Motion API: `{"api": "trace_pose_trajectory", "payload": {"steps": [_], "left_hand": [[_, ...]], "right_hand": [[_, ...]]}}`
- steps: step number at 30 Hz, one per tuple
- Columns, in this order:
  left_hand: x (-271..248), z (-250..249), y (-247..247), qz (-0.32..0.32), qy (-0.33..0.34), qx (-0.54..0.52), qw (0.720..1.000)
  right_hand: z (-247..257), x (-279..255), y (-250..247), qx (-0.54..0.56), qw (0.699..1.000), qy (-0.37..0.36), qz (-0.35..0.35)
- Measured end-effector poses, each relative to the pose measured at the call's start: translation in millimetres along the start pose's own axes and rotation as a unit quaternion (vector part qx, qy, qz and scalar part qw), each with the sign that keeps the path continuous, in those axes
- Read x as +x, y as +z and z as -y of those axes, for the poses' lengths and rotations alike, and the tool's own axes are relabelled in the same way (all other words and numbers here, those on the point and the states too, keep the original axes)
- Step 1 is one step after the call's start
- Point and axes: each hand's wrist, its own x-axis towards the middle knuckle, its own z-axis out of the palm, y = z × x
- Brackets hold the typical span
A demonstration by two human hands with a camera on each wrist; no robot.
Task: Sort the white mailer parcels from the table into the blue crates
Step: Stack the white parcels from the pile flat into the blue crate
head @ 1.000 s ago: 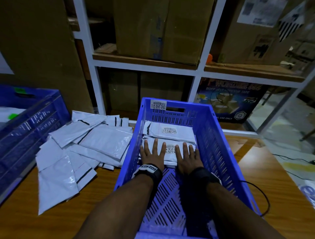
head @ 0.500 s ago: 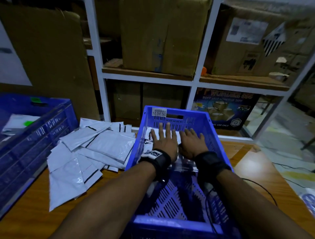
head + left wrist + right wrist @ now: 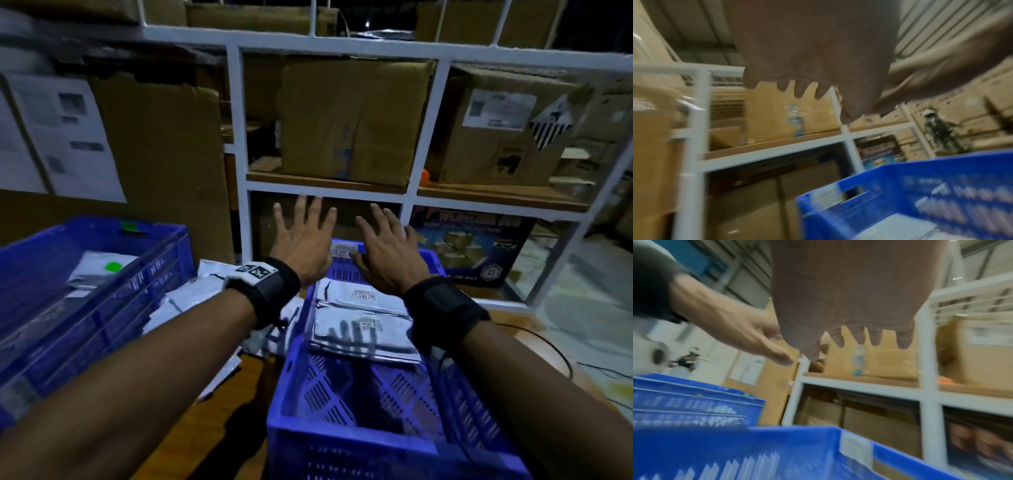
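Observation:
Both hands hover in the air above the far end of the near blue crate [image 3: 342, 428], holding nothing. My left hand [image 3: 303, 236] has its fingers spread and straight; my right hand [image 3: 385, 246] is spread the same way beside it. White mailer parcels [image 3: 363, 329] with barcode labels lie stacked in the crate's far half. A loose pile of white mailers [image 3: 191, 301] lies on the wooden table between the two crates, partly hidden by my left forearm. In the wrist views the left hand [image 3: 797, 91] and the right hand [image 3: 859, 340] show bare palms above the crate rim [image 3: 900, 175].
A second blue crate [image 3: 85, 294] stands at the left with a mailer bearing a green sticker inside. A white metal shelf rack [image 3: 239, 137] with cardboard boxes [image 3: 352, 120] stands right behind the table. A black cable [image 3: 548, 342] lies on the table at the right.
Both hands have lifted off the parcels in the crate and risen forward into the air. The head view has tilted up toward the shelves.

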Motion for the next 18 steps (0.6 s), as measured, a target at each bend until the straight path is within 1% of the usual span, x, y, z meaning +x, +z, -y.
{"api": "trace_pose_trajectory", "payload": {"steps": [6, 10, 13, 18], "left_hand": [[-18, 90, 5, -0.020, -0.002, 0.027, 0.999], [-28, 156, 19, -0.001, -0.003, 0.039, 0.999], [-41, 206, 37, 0.013, -0.002, 0.039, 0.999], [-69, 261, 80, 0.076, 0.015, 0.050, 0.996]], "right_hand": [[72, 36, -11, -0.022, 0.998, -0.053, 0.015], [130, 64, -8, -0.018, 0.997, -0.067, 0.034], [179, 83, 14, 0.014, 0.995, -0.062, 0.073], [239, 87, 64, 0.021, 0.986, -0.056, 0.153]]}}
